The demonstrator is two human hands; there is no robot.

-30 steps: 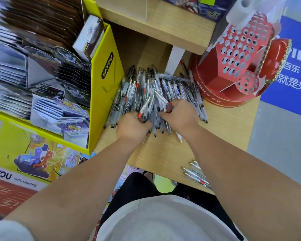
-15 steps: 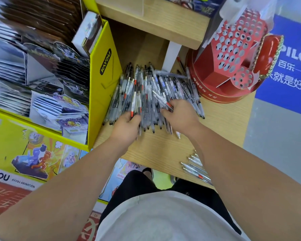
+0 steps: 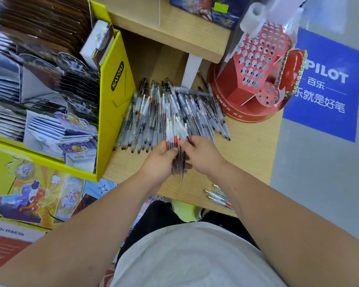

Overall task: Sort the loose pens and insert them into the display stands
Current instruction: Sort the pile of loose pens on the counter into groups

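A big pile of loose clear pens (image 3: pixel 166 112) lies on the wooden table (image 3: pixel 247 154), between a yellow box and the red display stand (image 3: pixel 257 79) with its many empty round holes. My left hand (image 3: pixel 160 160) grips a small bundle of red-banded pens (image 3: pixel 174 139) lifted just off the near edge of the pile. My right hand (image 3: pixel 201 156) meets it from the right and pinches a pen at the top of that bundle. A few more pens (image 3: pixel 220 197) lie apart at the table's front edge, by my right forearm.
A yellow cardboard display box (image 3: pixel 114 112) full of card packs stands on the left, touching the pile. A raised wooden shelf (image 3: pixel 170 32) runs across the back. A blue floor sign (image 3: pixel 323 85) lies to the right of the table.
Both hands have pulled back from the pile toward me. The left hand has gathered a bundle of pens and raised it, and the right hand has come over to it.
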